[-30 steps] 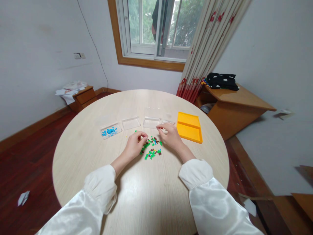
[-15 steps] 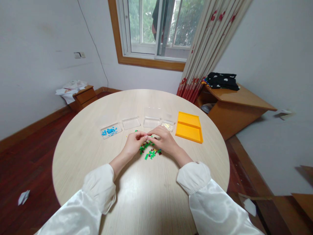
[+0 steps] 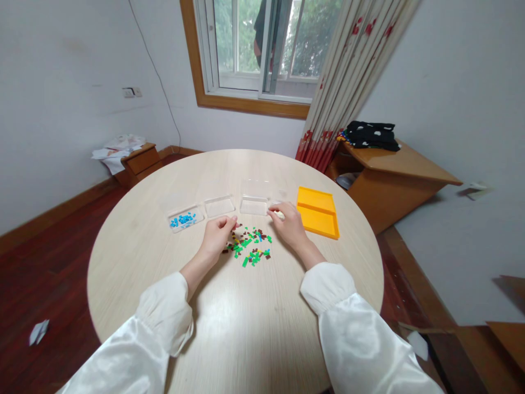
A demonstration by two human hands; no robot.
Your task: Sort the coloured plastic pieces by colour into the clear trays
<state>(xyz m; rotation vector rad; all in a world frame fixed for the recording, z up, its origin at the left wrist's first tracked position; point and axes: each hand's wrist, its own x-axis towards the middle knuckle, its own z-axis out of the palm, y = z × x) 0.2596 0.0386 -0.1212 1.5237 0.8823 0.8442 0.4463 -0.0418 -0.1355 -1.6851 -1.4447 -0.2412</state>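
A pile of small green, brown and blue pieces (image 3: 251, 247) lies on the round table (image 3: 233, 317). My left hand (image 3: 217, 235) hovers at the pile's left edge with its fingers pinched together, below an empty clear tray (image 3: 220, 206). My right hand (image 3: 287, 223) is pinched too, its fingertips over a small clear tray with pale pieces (image 3: 277, 209), mostly hidden by the hand. What either pinch holds is too small to see. A clear tray with blue pieces (image 3: 186, 219) stands further left.
Another empty clear tray (image 3: 254, 206) sits between the hands' trays. An orange two-part tray (image 3: 318, 219) lies right of my right hand. Beyond the table are a wooden cabinet with dark cloth (image 3: 394, 164), a curtain (image 3: 348, 76) and a window (image 3: 262, 49).
The hands met over the pile half a second ago and have now parted. My right hand went back up to the tray with pale pieces; my left shifted slightly up and left.
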